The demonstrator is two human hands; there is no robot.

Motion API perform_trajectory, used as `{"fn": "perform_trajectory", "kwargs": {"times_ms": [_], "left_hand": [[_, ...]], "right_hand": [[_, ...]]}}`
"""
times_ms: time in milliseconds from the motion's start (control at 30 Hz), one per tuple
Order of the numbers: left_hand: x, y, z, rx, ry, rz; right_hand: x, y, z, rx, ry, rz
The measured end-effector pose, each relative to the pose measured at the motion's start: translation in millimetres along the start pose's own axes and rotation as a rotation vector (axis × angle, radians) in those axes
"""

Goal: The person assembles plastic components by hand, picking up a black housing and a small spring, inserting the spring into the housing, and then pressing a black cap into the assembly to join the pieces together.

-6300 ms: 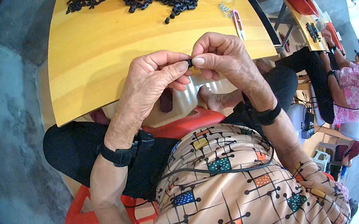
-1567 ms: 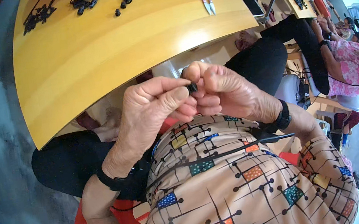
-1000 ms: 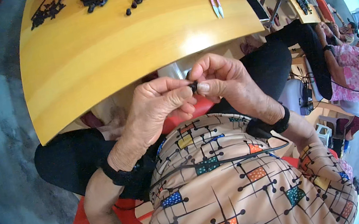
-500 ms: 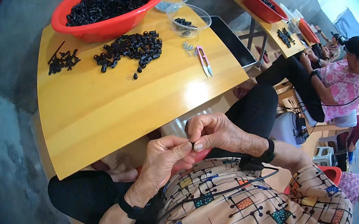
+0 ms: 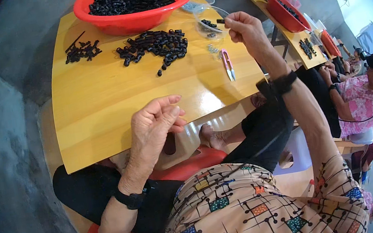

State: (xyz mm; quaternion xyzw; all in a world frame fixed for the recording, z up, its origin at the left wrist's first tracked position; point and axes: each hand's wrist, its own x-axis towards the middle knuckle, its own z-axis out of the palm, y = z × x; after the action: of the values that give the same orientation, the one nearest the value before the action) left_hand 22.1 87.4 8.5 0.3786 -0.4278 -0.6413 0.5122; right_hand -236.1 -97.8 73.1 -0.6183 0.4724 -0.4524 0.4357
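Note:
My right hand (image 5: 246, 29) is stretched out over the right end of the table, its fingertips pinched on a small black plastic cylinder (image 5: 221, 21). Just below that piece is a clear plastic bowl (image 5: 225, 12) with several black parts inside. My left hand (image 5: 154, 121) hovers in front of the near table edge, thumb and fingers apart, and nothing shows in it. Beyond it, a loose pile of short black tubular parts (image 5: 157, 45) lies on the yellow table (image 5: 114, 112). To the left of this pile sit thin black pieces (image 5: 83, 51).
A red basin (image 5: 135, 21) heaped with black parts stands at the back. Pink-handled thread snips (image 5: 227, 63) lie near small silvery metal bits (image 5: 213, 48) on the right. Farther right, a person in a pink top (image 5: 360, 97) sits at another table with a red basin (image 5: 287, 11).
My hands have parted. The right has swung forward and right to the clear bowl with the black cylinder; the left has risen slightly and its fingers have loosened.

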Motion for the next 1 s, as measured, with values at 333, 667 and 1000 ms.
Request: {"fn": "perform_trajectory", "kwargs": {"times_ms": [333, 667, 1000], "left_hand": [[11, 7, -18, 0.150, 0.166, 0.112], [45, -4, -23, 0.282, 0.312, 0.213], [63, -9, -27, 0.864, 0.335, 0.396]], "right_hand": [[-14, 12, 20, -0.012, -0.040, 0.087], [-29, 11, 103, -0.718, -0.362, -0.502], [-41, 26, 109, -0.886, -0.357, -0.644]]}}
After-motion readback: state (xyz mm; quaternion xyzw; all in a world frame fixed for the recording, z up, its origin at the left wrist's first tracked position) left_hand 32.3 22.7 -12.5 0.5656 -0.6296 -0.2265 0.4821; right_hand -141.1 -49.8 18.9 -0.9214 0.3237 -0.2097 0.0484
